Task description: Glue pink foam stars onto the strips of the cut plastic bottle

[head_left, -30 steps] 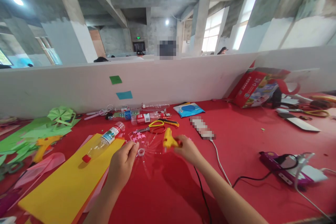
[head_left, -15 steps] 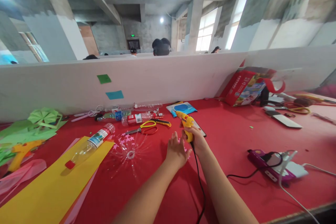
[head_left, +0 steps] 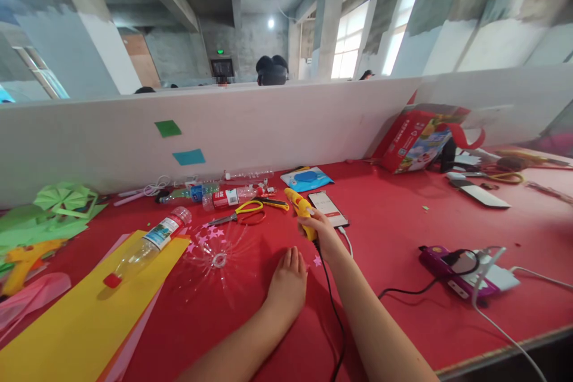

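Note:
My right hand (head_left: 323, 231) grips a yellow hot glue gun (head_left: 302, 210), its nozzle pointing up and to the left and its black cord trailing down over the table. Lower and to the left, my left hand (head_left: 287, 283) lies on the red table with its fingers stretched forward; its thumb is hidden. A pink star (head_left: 317, 261) lies between my two forearms. Left of my left hand sits a clear plastic bottle piece (head_left: 219, 260) cut into spreading strips, with several pink stars (head_left: 210, 235) at its far side.
Scissors (head_left: 242, 213), plastic bottles (head_left: 233, 196) and a wipes pack (head_left: 307, 179) lie along the white partition (head_left: 277, 125). A phone (head_left: 329, 209) is beyond my right hand. At right are a purple power strip (head_left: 452, 271) and red bag (head_left: 421, 137); at left, yellow paper (head_left: 85, 316).
My left hand left the cut bottle piece, went right to the glue gun, then came down onto the table. The glue gun swung from pointing down to pointing up-left in my right hand.

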Available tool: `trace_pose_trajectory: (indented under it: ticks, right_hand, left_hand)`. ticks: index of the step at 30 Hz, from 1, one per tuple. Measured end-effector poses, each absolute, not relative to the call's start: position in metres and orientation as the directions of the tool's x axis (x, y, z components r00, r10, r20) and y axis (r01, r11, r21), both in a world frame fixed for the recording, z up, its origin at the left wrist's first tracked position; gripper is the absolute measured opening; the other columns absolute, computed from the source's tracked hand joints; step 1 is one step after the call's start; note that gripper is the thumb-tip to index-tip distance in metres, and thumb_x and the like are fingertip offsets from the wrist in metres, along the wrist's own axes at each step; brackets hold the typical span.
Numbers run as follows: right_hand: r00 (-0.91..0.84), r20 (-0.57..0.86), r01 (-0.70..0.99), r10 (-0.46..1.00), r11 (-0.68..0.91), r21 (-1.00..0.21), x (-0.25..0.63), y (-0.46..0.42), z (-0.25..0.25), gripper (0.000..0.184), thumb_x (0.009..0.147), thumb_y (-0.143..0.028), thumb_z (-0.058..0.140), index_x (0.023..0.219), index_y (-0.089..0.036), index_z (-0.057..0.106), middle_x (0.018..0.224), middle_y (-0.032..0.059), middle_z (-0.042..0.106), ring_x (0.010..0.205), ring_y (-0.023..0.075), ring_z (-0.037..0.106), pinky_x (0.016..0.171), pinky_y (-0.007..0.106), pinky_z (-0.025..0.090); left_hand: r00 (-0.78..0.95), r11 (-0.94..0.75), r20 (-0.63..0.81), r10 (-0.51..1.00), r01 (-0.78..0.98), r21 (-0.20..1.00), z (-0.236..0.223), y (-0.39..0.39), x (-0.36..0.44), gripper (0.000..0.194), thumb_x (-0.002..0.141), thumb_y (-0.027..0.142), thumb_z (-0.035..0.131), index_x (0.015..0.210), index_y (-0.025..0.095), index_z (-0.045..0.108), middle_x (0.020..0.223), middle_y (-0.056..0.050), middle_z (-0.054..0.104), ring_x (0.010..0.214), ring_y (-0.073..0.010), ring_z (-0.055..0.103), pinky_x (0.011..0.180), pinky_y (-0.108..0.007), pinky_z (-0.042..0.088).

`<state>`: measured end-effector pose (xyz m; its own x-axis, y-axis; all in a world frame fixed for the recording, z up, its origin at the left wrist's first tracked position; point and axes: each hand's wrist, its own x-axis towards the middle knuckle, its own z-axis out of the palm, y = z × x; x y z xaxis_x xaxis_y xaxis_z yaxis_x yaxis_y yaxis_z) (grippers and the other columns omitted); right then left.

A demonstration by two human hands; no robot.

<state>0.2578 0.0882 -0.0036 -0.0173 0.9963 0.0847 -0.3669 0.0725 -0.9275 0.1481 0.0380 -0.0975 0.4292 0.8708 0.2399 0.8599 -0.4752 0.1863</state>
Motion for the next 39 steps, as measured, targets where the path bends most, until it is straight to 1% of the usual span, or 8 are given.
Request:
trace_pose_trajectory:
  ticks: [2,5,8,12,17,24,32,39]
  right_hand:
    - [-0.022,0.08,-0.367,0.997,0.066,-0.928,0.256,0.089,-0.005,0.021,0.056,-0.027,0.069,0.072,-0.017,0.061,0.057,-0.0034,0.056,0.043,0.0081,0.043,0.043,0.023,0.031]
    - [-0.015,0.082,-0.373,0.996,0.071,-0.925,0.255,0.088,-0.004,0.022,0.057,-0.027,0.069,0.075,-0.017,0.062,0.061,-0.0026,0.059,0.044,0.008,0.044,0.043,0.022,0.03]
    - [0.0,0.088,-0.38,0.996,0.082,-0.921,0.256,0.085,-0.002,0.022,0.059,-0.026,0.068,0.077,-0.017,0.061,0.061,-0.0028,0.059,0.044,0.0079,0.044,0.044,0.022,0.031]
    - [0.023,0.103,-0.38,0.994,0.104,-0.919,0.261,0.084,-0.003,0.017,0.062,-0.026,0.066,0.075,-0.017,0.061,0.053,-0.0045,0.054,0.044,0.0081,0.044,0.044,0.021,0.03]
    - [0.072,0.123,-0.405,0.99,0.142,-0.903,0.264,0.089,-0.007,0.017,0.063,-0.027,0.065,0.075,-0.017,0.061,0.059,-0.0034,0.057,0.045,0.0076,0.045,0.043,0.021,0.031]
    - [0.074,0.141,-0.471,0.987,0.16,-0.868,0.26,0.09,-0.005,0.019,0.063,-0.027,0.064,0.078,-0.017,0.062,0.067,-0.0007,0.061,0.044,0.0081,0.046,0.041,0.021,0.032]
    - [0.1,0.179,-0.544,0.979,0.204,-0.814,0.272,0.087,0.005,0.028,0.061,-0.03,0.051,0.084,-0.018,0.061,0.078,0.0024,0.065,0.046,0.0093,0.048,0.041,0.023,0.036]
    - [0.111,0.184,-0.556,0.977,0.215,-0.803,0.271,0.082,0.011,0.02,0.061,-0.027,0.052,0.079,-0.02,0.059,0.08,0.0017,0.064,0.046,0.0084,0.047,0.043,0.023,0.037]
  left_hand:
    - [0.501,-0.507,0.216,0.838,0.861,-0.03,-0.097,0.025,0.132,0.042,0.084,0.004,0.041,0.124,0.004,0.054,0.132,-0.024,0.053,0.121,-0.0299,0.053,0.095,-0.044,0.049]
    - [0.506,-0.486,0.17,0.846,0.862,-0.146,-0.085,0.015,0.117,0.039,0.083,0.004,0.044,0.12,0.001,0.057,0.129,-0.025,0.055,0.12,-0.0308,0.054,0.097,-0.043,0.047]
    - [0.575,-0.572,0.182,0.798,0.817,-0.075,-0.064,0.019,0.123,0.037,0.091,0.018,0.042,0.121,0.002,0.056,0.127,-0.023,0.058,0.121,-0.0299,0.053,0.102,-0.046,0.042]
    - [0.775,-0.79,0.165,0.61,0.611,0.053,-0.05,0.035,0.144,0.039,0.094,0.027,0.038,0.128,0.012,0.05,0.137,-0.012,0.053,0.128,-0.0203,0.046,0.105,-0.036,0.04]
    - [0.759,-0.77,0.144,0.635,0.636,0.048,-0.054,0.028,0.129,0.034,0.091,0.022,0.044,0.12,0.007,0.056,0.13,-0.016,0.058,0.12,-0.0249,0.054,0.101,-0.04,0.042]
    - [0.656,-0.666,0.113,0.746,0.738,0.11,-0.029,0.019,0.101,0.018,0.087,0.015,0.047,0.082,0.013,0.063,0.084,-0.01,0.069,0.086,-0.0237,0.064,0.084,-0.04,0.049]
    - [0.812,-0.818,0.116,0.572,0.555,0.153,-0.043,0.04,0.156,0.024,0.086,0.01,0.045,0.106,0.019,0.056,0.112,-0.005,0.063,0.103,-0.016,0.056,0.089,-0.027,0.043]
    - [0.829,-0.838,0.127,0.545,0.544,0.045,-0.049,0.039,0.162,0.024,0.089,0.011,0.04,0.106,0.012,0.057,0.106,-0.014,0.06,0.102,-0.0258,0.054,0.081,-0.037,0.045]
